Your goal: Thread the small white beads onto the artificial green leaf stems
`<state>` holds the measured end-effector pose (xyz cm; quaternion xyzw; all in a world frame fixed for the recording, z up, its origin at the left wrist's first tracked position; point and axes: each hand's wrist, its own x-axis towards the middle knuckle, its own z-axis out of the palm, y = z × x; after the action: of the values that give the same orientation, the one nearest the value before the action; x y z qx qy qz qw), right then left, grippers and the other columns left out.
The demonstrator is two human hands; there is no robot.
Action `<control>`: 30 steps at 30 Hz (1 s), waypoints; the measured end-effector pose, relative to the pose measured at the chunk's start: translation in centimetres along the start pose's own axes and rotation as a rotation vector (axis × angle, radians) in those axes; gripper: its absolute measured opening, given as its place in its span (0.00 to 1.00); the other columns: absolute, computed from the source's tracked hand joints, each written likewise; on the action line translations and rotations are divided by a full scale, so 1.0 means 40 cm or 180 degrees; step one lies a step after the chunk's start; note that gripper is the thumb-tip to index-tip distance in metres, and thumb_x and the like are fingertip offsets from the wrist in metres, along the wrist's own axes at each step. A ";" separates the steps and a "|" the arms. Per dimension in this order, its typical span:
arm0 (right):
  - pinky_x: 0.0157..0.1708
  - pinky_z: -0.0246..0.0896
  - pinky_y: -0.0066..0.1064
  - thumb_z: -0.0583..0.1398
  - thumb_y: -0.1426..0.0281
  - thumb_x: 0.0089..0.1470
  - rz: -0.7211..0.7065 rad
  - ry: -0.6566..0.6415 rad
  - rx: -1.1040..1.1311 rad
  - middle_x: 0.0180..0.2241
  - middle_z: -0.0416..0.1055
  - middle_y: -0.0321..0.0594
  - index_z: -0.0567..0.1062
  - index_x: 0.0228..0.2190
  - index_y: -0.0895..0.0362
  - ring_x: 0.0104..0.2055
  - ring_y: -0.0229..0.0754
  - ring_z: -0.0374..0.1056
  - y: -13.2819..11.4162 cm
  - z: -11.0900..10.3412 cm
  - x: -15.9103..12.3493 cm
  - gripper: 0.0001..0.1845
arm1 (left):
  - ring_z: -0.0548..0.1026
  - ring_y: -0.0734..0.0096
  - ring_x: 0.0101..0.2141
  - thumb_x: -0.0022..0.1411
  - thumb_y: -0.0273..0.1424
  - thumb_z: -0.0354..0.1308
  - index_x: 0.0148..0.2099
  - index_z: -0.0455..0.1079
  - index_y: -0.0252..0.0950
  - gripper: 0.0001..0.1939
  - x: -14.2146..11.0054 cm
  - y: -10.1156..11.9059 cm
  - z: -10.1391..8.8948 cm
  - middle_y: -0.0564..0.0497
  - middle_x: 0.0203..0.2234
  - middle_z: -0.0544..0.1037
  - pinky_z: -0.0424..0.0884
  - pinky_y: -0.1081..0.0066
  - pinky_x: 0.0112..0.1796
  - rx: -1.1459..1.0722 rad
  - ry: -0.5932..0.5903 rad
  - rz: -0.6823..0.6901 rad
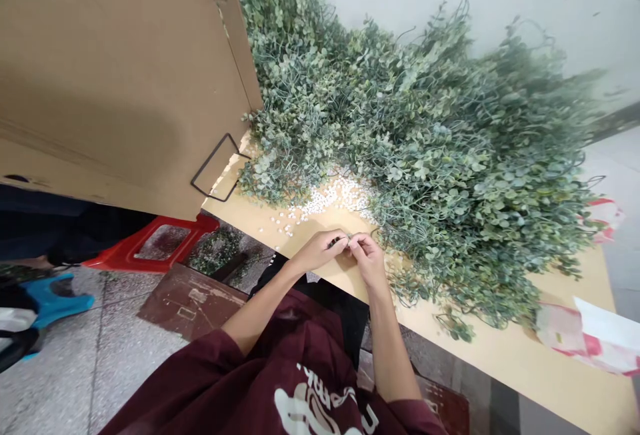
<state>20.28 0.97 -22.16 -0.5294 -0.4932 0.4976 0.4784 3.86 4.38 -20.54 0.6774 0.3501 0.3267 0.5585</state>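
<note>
My left hand [323, 248] and my right hand [366, 255] meet at the near edge of a light wooden table [525, 355], fingertips pinched together around a small dark stem piece [346, 240] that I cannot make out well. Just beyond them lies a scatter of small white beads [330, 198]. A large heap of artificial green leafy sprigs [425, 148] covers most of the table, reaching right up to my right hand.
A big cardboard box [115, 68] with a black wire handle [217, 168] stands at the left. Below it sit a red plastic stool [155, 245] and a blue one [53, 298]. Red-and-white plastic bags [585, 335] lie at the table's right end.
</note>
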 end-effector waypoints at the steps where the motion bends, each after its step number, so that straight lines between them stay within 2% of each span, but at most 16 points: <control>1: 0.32 0.59 0.29 0.61 0.62 0.56 -0.0002 0.0013 0.0011 0.24 0.66 0.33 0.71 0.29 0.54 0.28 0.37 0.63 0.000 0.001 0.000 0.10 | 0.68 0.75 0.30 0.68 0.37 0.47 0.33 0.67 0.33 0.16 0.000 0.001 -0.001 0.53 0.27 0.72 0.61 0.76 0.33 -0.0004 0.0002 0.0006; 6: 0.33 0.59 0.29 0.60 0.62 0.58 -0.0020 0.0118 -0.0011 0.24 0.66 0.33 0.70 0.30 0.54 0.28 0.36 0.63 0.002 0.010 0.000 0.09 | 0.69 0.74 0.30 0.69 0.38 0.46 0.33 0.67 0.33 0.17 0.000 0.006 -0.003 0.52 0.28 0.72 0.62 0.76 0.35 -0.0128 0.0047 0.0013; 11: 0.32 0.62 0.30 0.61 0.61 0.55 -0.0048 0.0295 0.0068 0.26 0.69 0.34 0.72 0.35 0.54 0.27 0.37 0.65 0.012 0.012 0.000 0.10 | 0.67 0.75 0.29 0.68 0.38 0.46 0.33 0.66 0.33 0.16 -0.001 0.004 0.000 0.54 0.26 0.69 0.61 0.75 0.33 -0.0109 0.0184 -0.0074; 16: 0.31 0.63 0.30 0.62 0.61 0.54 -0.0114 0.0384 -0.0200 0.25 0.69 0.34 0.72 0.31 0.55 0.27 0.37 0.65 0.011 0.018 -0.006 0.10 | 0.67 0.74 0.28 0.69 0.39 0.45 0.32 0.65 0.33 0.18 -0.001 0.000 -0.002 0.54 0.25 0.68 0.60 0.75 0.32 0.0097 0.0129 0.0002; 21: 0.30 0.63 0.31 0.63 0.59 0.53 -0.0110 0.0488 -0.0362 0.25 0.70 0.36 0.74 0.30 0.55 0.26 0.38 0.65 0.008 0.021 -0.009 0.12 | 0.67 0.74 0.29 0.68 0.37 0.44 0.33 0.67 0.33 0.17 -0.003 0.002 -0.007 0.53 0.26 0.70 0.61 0.75 0.33 0.0094 0.0095 0.0058; 25: 0.27 0.61 0.30 0.61 0.58 0.54 -0.0035 0.0320 -0.0434 0.23 0.69 0.36 0.74 0.29 0.56 0.23 0.36 0.63 -0.013 -0.001 0.002 0.14 | 0.67 0.74 0.29 0.68 0.38 0.45 0.33 0.66 0.33 0.17 -0.005 -0.002 -0.006 0.53 0.26 0.70 0.61 0.75 0.33 -0.0003 0.0153 0.0007; 28: 0.24 0.56 0.29 0.58 0.57 0.56 -0.0116 0.0515 -0.0686 0.20 0.65 0.33 0.74 0.30 0.56 0.21 0.36 0.60 -0.043 -0.017 0.032 0.14 | 0.65 0.75 0.28 0.68 0.39 0.46 0.33 0.66 0.33 0.16 -0.005 -0.008 -0.005 0.54 0.25 0.68 0.60 0.75 0.31 -0.0080 0.0214 -0.0006; 30: 0.24 0.56 0.29 0.57 0.58 0.57 -0.0181 0.0597 -0.0973 0.22 0.66 0.34 0.74 0.33 0.56 0.22 0.37 0.61 -0.062 -0.018 0.063 0.15 | 0.65 0.76 0.27 0.67 0.40 0.47 0.34 0.66 0.33 0.16 -0.006 -0.009 -0.005 0.55 0.25 0.68 0.59 0.76 0.30 -0.0150 0.0251 -0.0019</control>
<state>20.93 3.62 -19.79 -0.6259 -0.5311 0.3515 0.4502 3.52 4.35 -20.88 0.6496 0.3660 0.3596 0.5609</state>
